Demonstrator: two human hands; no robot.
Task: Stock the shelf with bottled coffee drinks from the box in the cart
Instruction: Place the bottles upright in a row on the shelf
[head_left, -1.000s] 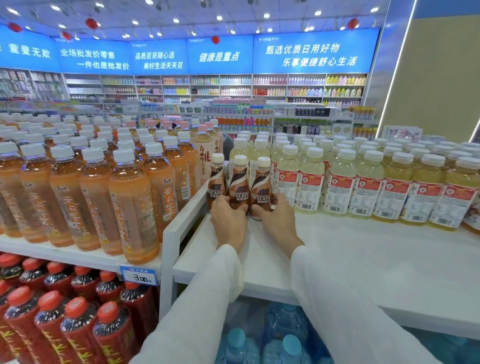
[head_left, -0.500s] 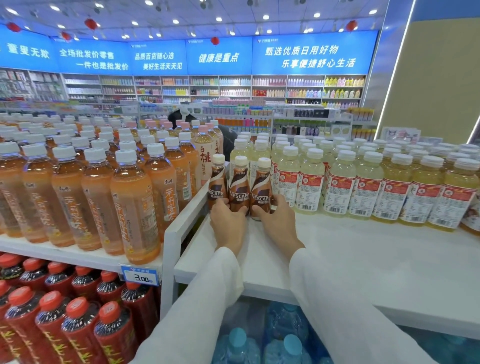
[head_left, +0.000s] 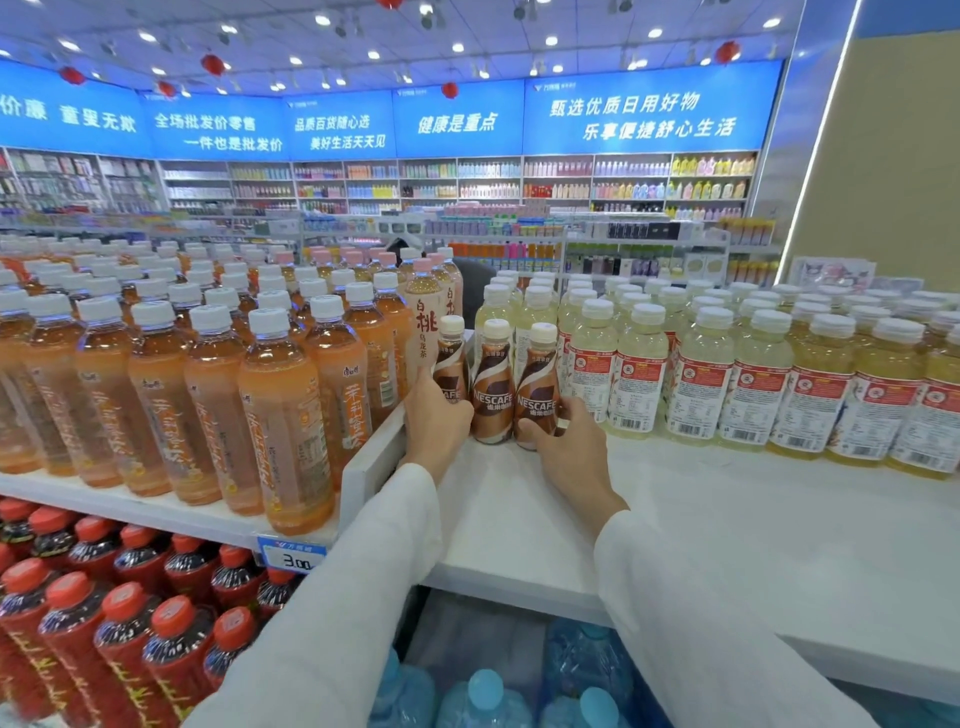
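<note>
**Three coffee bottles held at the shelf's left corner**

Head view: three brown Nescafe coffee bottles (head_left: 493, 384) with cream caps stand upright in a tight row on the white shelf (head_left: 727, 519), at the centre of the frame. They sit in the shelf's back-left corner, just beside the white divider (head_left: 371, 457) that separates this bay from the next.

The left hand (head_left: 434, 423) is cupped against the leftmost coffee bottle, fingers wrapped round its lower body. The right hand (head_left: 569, 444) presses on the rightmost one, thumb at its base and fingers curled behind; how firmly it grips cannot be told. Both arms wear white sleeves (head_left: 363, 597) that run in from the lower edge of the frame.

To the right of the coffee bottles, rows of pale yellow drink bottles (head_left: 701, 374) with red-and-white labels fill the back of the same shelf out to the right edge; the front of the shelf is bare white board. Left of the divider, a neighbouring shelf is packed with orange tea bottles (head_left: 280, 405) with white caps, and a price tag (head_left: 293, 556) reading 3.00 hangs on its front edge. Below it, at lower left, stand dark bottles with red caps (head_left: 124, 623). Under the white shelf, at the bottom centre, are large blue water jugs (head_left: 483, 696).
</note>
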